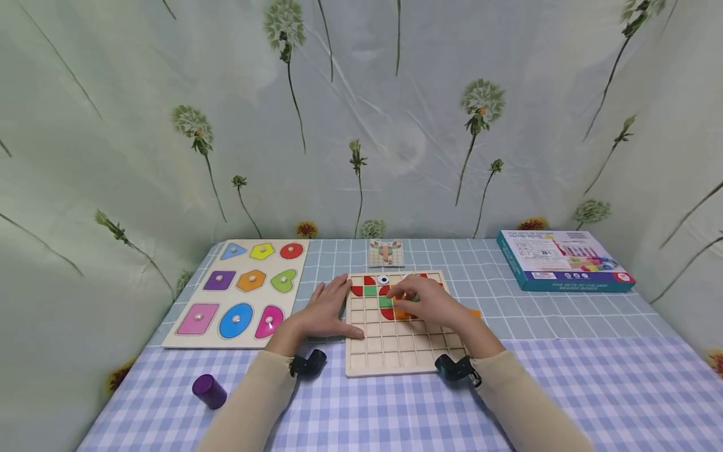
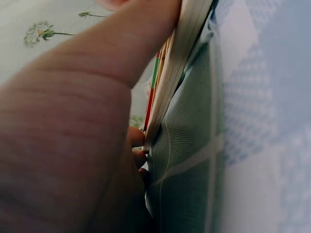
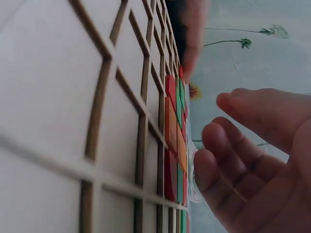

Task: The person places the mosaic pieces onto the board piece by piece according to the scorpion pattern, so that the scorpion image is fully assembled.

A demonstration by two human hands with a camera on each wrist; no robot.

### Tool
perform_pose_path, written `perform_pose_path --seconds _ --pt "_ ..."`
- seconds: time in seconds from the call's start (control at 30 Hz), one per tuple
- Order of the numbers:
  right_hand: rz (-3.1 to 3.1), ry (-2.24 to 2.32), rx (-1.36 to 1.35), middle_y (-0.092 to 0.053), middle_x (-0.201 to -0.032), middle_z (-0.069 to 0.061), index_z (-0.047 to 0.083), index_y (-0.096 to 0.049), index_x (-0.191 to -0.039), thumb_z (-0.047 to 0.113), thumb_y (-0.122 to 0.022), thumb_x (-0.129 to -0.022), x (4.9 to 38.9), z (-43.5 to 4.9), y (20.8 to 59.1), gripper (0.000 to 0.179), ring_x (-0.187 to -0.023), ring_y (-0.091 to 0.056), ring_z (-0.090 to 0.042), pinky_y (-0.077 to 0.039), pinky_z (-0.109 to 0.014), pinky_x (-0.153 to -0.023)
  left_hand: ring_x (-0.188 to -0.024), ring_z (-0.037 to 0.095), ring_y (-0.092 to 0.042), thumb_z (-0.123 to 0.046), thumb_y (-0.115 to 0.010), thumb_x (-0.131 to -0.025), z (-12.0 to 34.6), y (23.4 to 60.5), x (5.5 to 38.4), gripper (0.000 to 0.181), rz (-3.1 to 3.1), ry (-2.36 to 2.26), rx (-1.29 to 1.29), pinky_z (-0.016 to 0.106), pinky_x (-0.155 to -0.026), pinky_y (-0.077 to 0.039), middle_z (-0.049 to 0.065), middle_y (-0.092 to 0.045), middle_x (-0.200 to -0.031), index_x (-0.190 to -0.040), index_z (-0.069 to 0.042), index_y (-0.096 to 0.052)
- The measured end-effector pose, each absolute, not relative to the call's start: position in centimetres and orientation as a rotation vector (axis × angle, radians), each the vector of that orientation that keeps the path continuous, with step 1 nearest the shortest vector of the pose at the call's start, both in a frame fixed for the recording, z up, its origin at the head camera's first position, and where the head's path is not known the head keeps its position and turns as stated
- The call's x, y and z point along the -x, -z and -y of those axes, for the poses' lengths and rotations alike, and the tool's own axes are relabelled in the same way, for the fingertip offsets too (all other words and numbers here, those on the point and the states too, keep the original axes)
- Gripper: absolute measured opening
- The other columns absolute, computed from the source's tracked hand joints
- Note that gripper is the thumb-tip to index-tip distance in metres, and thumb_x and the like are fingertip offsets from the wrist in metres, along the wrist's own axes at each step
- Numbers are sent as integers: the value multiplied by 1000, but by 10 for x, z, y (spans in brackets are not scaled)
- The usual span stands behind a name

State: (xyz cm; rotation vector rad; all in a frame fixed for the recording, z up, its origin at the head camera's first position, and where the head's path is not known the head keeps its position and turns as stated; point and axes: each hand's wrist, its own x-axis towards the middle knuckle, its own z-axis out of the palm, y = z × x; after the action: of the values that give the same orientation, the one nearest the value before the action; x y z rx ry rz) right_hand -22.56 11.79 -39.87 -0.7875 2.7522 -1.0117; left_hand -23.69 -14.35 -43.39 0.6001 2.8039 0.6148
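Note:
A wooden grid board (image 1: 390, 353) lies on the table with red, green and orange pieces in its far cells, plus a white eye piece (image 1: 383, 279). My left hand (image 1: 326, 312) rests against the board's left side, fingers extended and thumb over its edge. In the left wrist view the thumb crosses close beside the board's side (image 2: 180, 63). Above the pieces hovers my right hand (image 1: 428, 302), partly covering them. The right wrist view shows its fingers (image 3: 228, 145) loosely bent, thumb apart, nothing visible between them, near an orange piece (image 3: 170, 126).
A shape puzzle board (image 1: 233, 292) with knobbed pieces lies at left. Behind the grid board is a small picture card (image 1: 386, 253). A purple cylinder (image 1: 209, 392) stands front left, and a box (image 1: 565, 260) lies back right. Something orange (image 1: 476, 313) shows beside my right wrist.

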Motion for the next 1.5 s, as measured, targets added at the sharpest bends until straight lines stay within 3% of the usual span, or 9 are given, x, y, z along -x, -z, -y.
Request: perform_pose_path --seconds 0.27,0.97,1.5 --pt "-2817 980 808 -68 -101 1 14 -74 -108 14 -66 -96 230 -135 398 15 -82 -55 -13 -49 -26 -69 -158 27 -6 -64 -79 -71 141 430 238 123 -2806 -571 -598 55 -128 -1 11 -10 -170 -160 -5 -17" --pt "-2781 870 495 -64 -115 -11 12 -67 -124 18 -70 -92 230 -209 383 32 -99 -57 -23 -56 -27 -74 -159 29 -1 -63 -77 -73 139 432 239 122 -2773 -579 -581 56 -127 3 10 -5 -170 -161 -7 -14" --pt "-2672 713 414 -61 -97 -6 12 -64 -115 14 -81 -81 235 -241 388 38 -89 -56 -19 -55 -31 -78 -159 28 -1 -64 -77 -73 139 433 239 122 -2762 -561 -580 56 -127 2 10 -5 -171 -161 -8 -13"
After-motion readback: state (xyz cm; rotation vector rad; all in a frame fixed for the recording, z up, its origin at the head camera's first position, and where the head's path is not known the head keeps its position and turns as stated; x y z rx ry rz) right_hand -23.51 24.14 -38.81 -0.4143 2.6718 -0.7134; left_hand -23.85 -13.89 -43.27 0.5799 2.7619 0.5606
